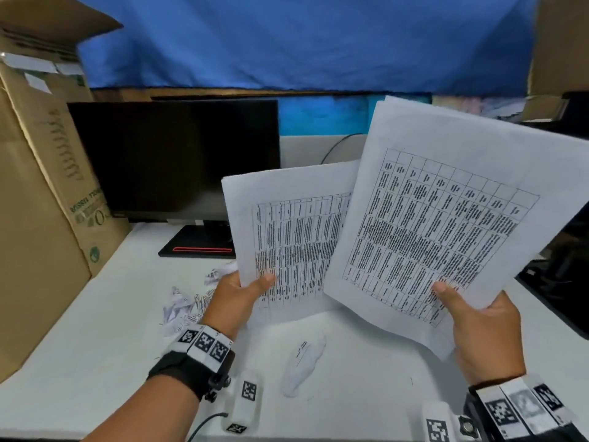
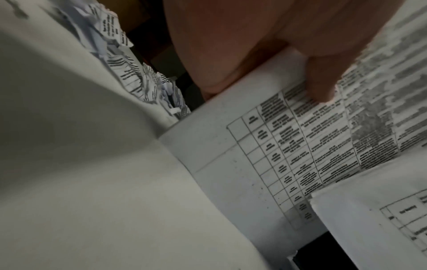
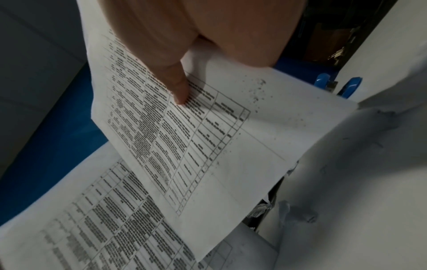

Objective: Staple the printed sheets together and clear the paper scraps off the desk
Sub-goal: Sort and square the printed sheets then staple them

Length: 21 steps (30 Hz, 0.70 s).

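Head view:
left hand (image 1: 237,301): clamped on the lower edge of the left printed sheet (image 1: 287,231), thumb on the printed face, fingers hidden behind.
right hand (image 1: 478,333): clamped on the lower edge of the right printed sheet (image 1: 439,212), thumb on top, same pinch.
sheets: both held up off the desk (image 1: 95,330), tilted, tables facing the camera; right sheet overlapped the left sheet's right edge.
paper scraps (image 1: 186,304): crumpled heap on the desk just left of the left wrist; one more white scrap (image 1: 302,362) lay on the desk between the two forearms.
background: dark monitor (image 1: 172,157) behind the sheets, cardboard box (image 1: 41,186) at left.

Left wrist view:
left hand (image 2: 265,45): thumb (image 2: 323,85) pressed on the table print of the left printed sheet (image 2: 289,146), sheet edge gripped.
paper scraps (image 2: 129,65): bunched on the desk (image 2: 80,164) beside the hand, blurred.
right printed sheet (image 2: 381,228): corner showed at lower right, over the left one.

Right wrist view:
right hand (image 3: 184,36): thumb (image 3: 177,85) pressed on the right printed sheet (image 3: 208,137), clamped.
left printed sheet (image 3: 92,228): below it, partly covered.
blue object (image 3: 346,85): beyond the sheet's far edge, could not tell what.
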Each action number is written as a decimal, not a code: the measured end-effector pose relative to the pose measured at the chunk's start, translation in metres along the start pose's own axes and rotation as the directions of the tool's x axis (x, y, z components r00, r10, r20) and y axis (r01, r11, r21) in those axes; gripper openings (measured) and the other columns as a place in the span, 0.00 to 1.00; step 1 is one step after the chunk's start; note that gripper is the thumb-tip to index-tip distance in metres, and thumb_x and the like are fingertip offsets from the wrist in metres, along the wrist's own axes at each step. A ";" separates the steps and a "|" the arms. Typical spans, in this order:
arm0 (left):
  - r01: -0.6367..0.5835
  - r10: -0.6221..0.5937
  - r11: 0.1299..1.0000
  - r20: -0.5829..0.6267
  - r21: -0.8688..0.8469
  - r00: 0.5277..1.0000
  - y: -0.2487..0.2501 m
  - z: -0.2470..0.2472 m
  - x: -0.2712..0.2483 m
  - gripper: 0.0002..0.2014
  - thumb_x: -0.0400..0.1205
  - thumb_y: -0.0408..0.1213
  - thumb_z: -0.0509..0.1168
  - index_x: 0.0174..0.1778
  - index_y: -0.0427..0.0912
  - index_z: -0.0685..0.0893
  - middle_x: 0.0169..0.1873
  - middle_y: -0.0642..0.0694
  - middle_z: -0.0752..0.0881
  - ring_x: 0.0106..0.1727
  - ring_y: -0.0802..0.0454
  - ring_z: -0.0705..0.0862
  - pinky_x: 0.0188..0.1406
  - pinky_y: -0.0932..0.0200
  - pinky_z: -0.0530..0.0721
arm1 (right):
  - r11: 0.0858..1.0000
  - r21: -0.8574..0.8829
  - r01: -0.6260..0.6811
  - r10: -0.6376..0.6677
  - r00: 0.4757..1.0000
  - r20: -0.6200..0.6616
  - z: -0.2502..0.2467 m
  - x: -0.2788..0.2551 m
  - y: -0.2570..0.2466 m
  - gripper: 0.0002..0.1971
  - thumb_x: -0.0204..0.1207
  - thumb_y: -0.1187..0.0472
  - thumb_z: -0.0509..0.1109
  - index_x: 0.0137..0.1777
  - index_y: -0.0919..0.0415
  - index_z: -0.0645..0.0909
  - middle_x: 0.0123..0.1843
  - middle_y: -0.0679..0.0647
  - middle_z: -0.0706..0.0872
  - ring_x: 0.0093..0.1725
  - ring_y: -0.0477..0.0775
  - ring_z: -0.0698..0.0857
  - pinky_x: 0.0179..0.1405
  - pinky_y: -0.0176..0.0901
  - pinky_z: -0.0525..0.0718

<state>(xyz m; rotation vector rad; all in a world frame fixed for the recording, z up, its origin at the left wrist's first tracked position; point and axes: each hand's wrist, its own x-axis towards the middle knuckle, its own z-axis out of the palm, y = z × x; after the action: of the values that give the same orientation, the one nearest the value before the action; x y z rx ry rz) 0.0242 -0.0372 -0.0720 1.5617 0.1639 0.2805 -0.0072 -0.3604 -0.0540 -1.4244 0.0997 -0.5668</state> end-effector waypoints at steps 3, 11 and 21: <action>-0.064 0.064 0.998 -0.093 0.007 0.994 0.014 0.000 0.004 0.05 0.83 0.38 0.75 0.52 0.53 0.92 0.46 0.58 0.96 0.53 0.57 0.93 0.65 0.49 0.88 | 1.000 -0.020 0.005 -0.004 0.999 0.053 0.002 0.005 -0.011 0.12 0.74 0.65 0.77 0.51 0.46 0.85 0.44 0.32 0.91 0.46 0.32 0.89 0.52 0.39 0.85; -0.128 0.125 0.992 0.098 0.021 0.987 0.081 -0.004 0.001 0.16 0.81 0.37 0.76 0.65 0.45 0.89 0.58 0.46 0.94 0.61 0.44 0.93 0.69 0.36 0.86 | 0.909 0.219 -0.353 0.198 0.831 0.520 0.032 0.028 -0.053 0.22 0.79 0.75 0.65 0.71 0.62 0.80 0.66 0.64 0.88 0.65 0.67 0.87 0.65 0.72 0.80; -0.257 0.257 0.957 0.014 0.134 0.966 0.085 0.021 -0.062 0.14 0.91 0.57 0.53 0.64 0.61 0.82 0.54 0.59 0.91 0.56 0.61 0.90 0.54 0.55 0.85 | 0.973 0.179 -0.148 0.082 0.940 0.332 0.061 0.011 -0.042 0.30 0.73 0.74 0.76 0.73 0.56 0.76 0.64 0.54 0.89 0.64 0.56 0.88 0.68 0.62 0.82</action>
<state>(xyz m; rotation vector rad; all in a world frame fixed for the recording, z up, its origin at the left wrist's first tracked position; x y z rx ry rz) -0.0353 -0.0759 0.0083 1.7188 -0.0196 0.4849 0.0132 -0.3114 -0.0012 -1.2851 -0.1325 -0.2327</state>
